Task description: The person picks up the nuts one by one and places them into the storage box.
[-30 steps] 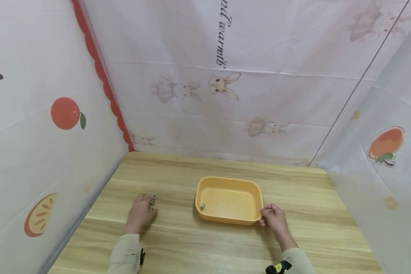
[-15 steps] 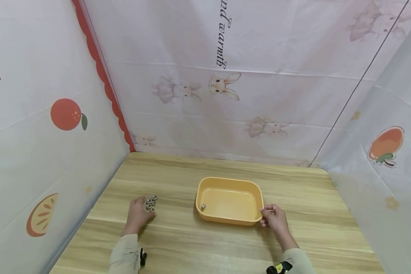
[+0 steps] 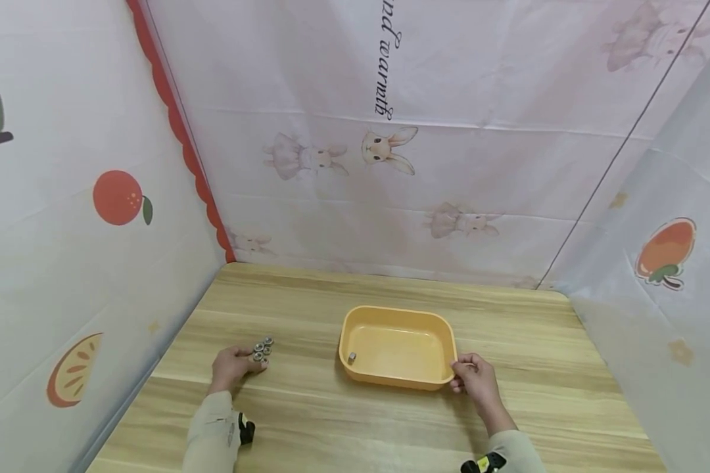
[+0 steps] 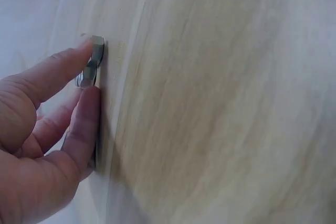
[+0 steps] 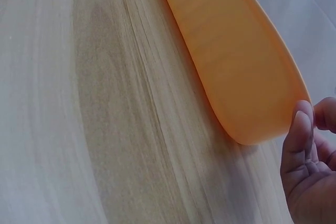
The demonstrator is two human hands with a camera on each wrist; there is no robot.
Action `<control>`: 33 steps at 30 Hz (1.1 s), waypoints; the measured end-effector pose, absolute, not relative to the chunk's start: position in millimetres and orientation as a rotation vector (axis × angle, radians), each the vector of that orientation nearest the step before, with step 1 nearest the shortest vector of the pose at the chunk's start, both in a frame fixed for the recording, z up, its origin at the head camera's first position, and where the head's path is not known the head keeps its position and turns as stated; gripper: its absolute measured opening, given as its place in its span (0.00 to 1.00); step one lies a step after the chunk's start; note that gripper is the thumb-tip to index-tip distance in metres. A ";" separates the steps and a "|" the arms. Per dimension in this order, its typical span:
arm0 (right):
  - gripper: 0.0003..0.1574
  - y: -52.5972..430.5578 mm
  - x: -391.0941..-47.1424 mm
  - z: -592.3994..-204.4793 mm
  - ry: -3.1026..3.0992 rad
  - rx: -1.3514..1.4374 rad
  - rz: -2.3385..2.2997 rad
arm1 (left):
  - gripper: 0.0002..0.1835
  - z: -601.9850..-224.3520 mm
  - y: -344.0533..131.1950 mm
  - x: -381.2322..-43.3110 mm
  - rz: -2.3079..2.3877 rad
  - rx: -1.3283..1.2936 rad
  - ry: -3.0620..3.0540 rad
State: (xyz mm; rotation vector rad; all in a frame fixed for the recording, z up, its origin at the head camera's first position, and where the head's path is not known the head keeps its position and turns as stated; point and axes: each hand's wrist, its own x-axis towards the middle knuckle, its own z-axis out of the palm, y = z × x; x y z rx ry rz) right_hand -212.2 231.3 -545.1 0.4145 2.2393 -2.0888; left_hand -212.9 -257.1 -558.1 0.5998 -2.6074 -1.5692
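Your tray (image 3: pixel 396 348): yellow-orange. Nuts (image 4: pixel 97 48): silvery grey. Table (image 3: pixel 331 420): pale yellow-brown, streaked wood grain. Your sleeves (image 3: pixel 210 430): beige; right wrist gear (image 3: pixel 495 458) black with yellow patch (image 3: pixel 483 464). Back sheet (image 3: pixel 479 66): pinkish white, printed rabbits (image 3: pixel 378 148), black script (image 3: pixel 384 66). Left sheet (image 3: pixel 35 276): white, red scalloped edge (image 3: pixel 177 118), red fruit (image 3: pixel 117 197), orange slice (image 3: pixel 71 374). Right sheet (image 3: pixel 633 355): whitish, orange-red fruit (image 3: pixel 665 248), green leaves (image 3: pixel 664 272).

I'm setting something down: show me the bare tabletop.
Free: tabletop between the small metal pieces and yellow tray, behind the tray to the back sheet, and in front between the sleeves. Crowded: where the left hand touches the pieces, and the tray's near-right corner, gripped by the right hand.
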 end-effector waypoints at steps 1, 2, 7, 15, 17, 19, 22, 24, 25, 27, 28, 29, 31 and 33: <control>0.14 231.3 -212.0 -544.9 2.238 0.417 -2.091 | 0.30 -557.9 -256.4 -213.3 -1.567 0.603 -2.605; 0.14 231.3 -211.9 -544.9 2.237 0.420 -2.092 | 0.29 -557.9 -255.3 -213.6 -1.559 0.614 -2.603; 0.14 231.4 -211.6 -545.3 2.229 0.417 -2.102 | 0.21 -557.9 -250.0 -215.7 -1.439 0.647 -2.606; 0.13 230.4 -212.0 -544.5 2.222 0.438 -2.101 | 0.18 -558.8 -253.6 -217.0 -1.391 0.628 -2.631; 0.13 230.7 -211.8 -543.8 2.229 0.436 -2.097 | 0.18 -559.3 -256.0 -216.7 -1.426 0.635 -2.623; 0.13 231.0 -211.9 -543.4 2.234 0.431 -2.096 | 0.19 -560.1 -258.7 -217.1 -1.489 0.631 -2.601; 0.13 231.7 -212.6 -543.9 2.240 0.434 -2.099 | 0.21 -560.5 -262.6 -217.9 -1.544 0.607 -2.599; 0.13 232.2 -212.9 -544.7 2.242 0.430 -2.097 | 0.21 -561.3 -265.2 -218.2 -1.536 0.571 -2.620; 0.13 232.2 -213.1 -545.2 2.244 0.431 -2.094 | 0.21 -561.6 -266.4 -218.1 -1.532 0.557 -2.631; 0.13 232.1 -213.2 -546.3 2.240 0.433 -2.087 | 0.20 -562.1 -268.2 -217.8 -1.509 0.532 -2.661; 0.13 232.0 -213.3 -546.8 2.237 0.435 -2.085 | 0.19 -562.3 -268.8 -217.5 -1.486 0.524 -2.676; 0.13 231.7 -213.2 -547.3 2.238 0.434 -2.082 | 0.18 -562.2 -269.2 -216.9 -1.491 0.517 -2.679; 0.13 230.9 -213.4 -548.2 2.236 0.435 -2.081 | 0.16 -561.8 -269.3 -216.0 -1.531 0.522 -2.668; 0.14 230.0 -213.4 -548.9 2.235 0.434 -2.089 | 0.16 -561.4 -269.1 -214.9 -1.601 0.526 -2.627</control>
